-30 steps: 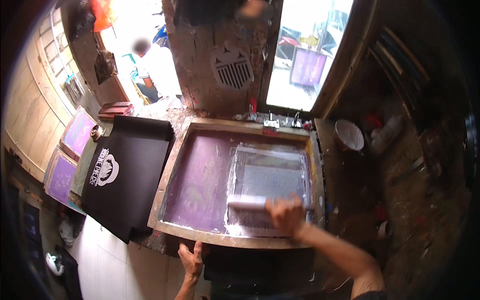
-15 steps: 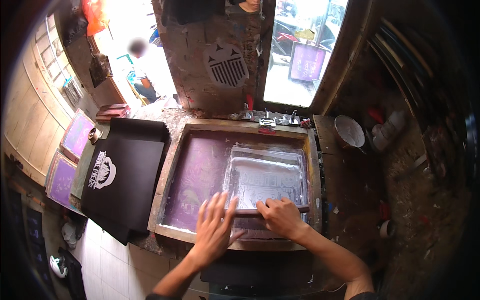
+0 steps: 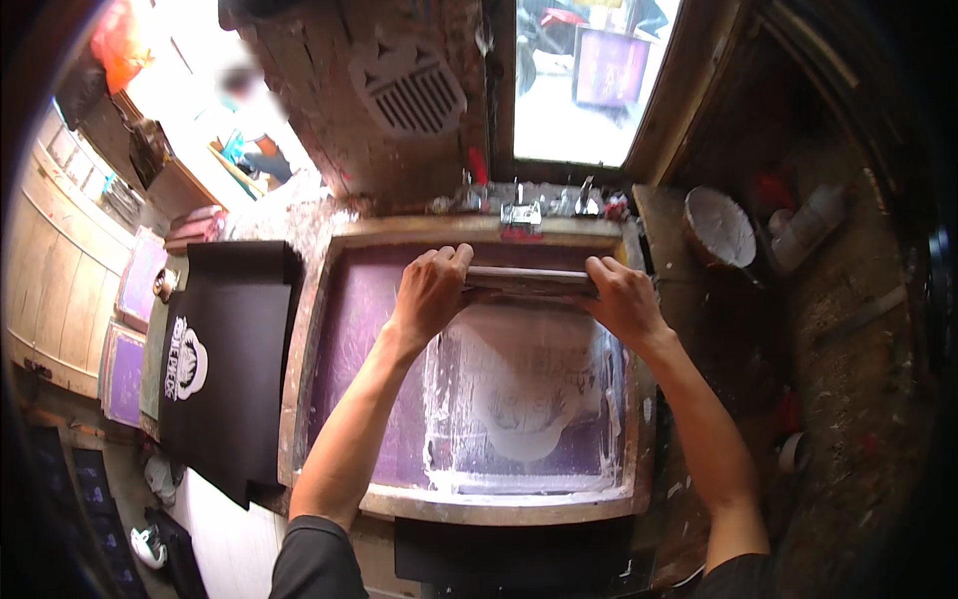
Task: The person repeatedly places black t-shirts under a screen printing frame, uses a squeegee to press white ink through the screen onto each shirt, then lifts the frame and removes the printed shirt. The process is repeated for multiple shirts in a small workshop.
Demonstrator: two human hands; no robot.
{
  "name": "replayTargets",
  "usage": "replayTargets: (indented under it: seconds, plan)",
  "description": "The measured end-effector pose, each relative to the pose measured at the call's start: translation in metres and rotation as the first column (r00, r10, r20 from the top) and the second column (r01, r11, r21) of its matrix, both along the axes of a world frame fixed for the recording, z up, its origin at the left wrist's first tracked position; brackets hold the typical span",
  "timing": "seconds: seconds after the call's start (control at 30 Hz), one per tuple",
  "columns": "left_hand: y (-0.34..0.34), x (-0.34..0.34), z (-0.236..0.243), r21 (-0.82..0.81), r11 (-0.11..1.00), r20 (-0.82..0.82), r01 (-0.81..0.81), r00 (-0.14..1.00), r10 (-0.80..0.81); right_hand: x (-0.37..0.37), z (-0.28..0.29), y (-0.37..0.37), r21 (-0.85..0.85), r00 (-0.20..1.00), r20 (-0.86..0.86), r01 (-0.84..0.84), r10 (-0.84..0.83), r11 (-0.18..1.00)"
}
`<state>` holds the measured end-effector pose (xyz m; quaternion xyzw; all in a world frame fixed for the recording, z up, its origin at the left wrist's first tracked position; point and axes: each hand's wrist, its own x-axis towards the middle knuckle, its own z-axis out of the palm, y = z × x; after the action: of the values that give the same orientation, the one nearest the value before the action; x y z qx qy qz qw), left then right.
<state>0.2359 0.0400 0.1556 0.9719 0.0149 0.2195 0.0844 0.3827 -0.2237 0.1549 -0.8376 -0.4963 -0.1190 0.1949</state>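
My left hand [image 3: 431, 290] and my right hand [image 3: 627, 299] are closed round the two ends of a squeegee [image 3: 529, 282]. It lies crosswise at the far end of a wooden-framed printing screen [image 3: 479, 509]. Between my forearms, the purple mesh bears a smeared rectangle of white ink [image 3: 469, 399], with thicker ridges along its sides and near edge. A pale round design [image 3: 524, 424] shows through it. A metal hinge clamp [image 3: 521, 215] grips the far side of the frame. My fingertips are partly hidden behind the squeegee.
Left of the screen lies a stack of black sheets [image 3: 235, 329], the top one printed in white. Smaller purple screens [image 3: 126, 371] lean beyond it. At the right stand a white-coated bowl [image 3: 718, 228] and a plastic bottle [image 3: 808, 228]. A person [image 3: 254, 125] sits outside the doorway.
The squeegee has moved from the near part of the screen to its far end. My left hand, open before, has closed on it; my right hand has shifted to its right end.
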Motion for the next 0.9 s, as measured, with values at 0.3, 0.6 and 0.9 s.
replayTargets:
  seconds: [0.3,0.6,0.9]
  plan:
    - [-0.100,-0.170,-0.001,-0.051,0.998,-0.080,0.046,0.996,-0.050,-0.169,0.002,-0.112,-0.104,0.979,-0.204,-0.019,-0.003,0.994]
    - [-0.131,-0.273,0.025,-0.544,0.838,-0.078,-0.038,0.997,-0.006,-0.240,0.011,-0.143,-0.159,0.991,-0.111,0.057,-0.076,0.986]
    - [-0.011,-0.373,-0.078,0.541,0.754,0.094,-0.373,0.918,0.386,-0.289,0.005,-0.086,0.044,0.985,0.028,0.171,-0.172,0.984]
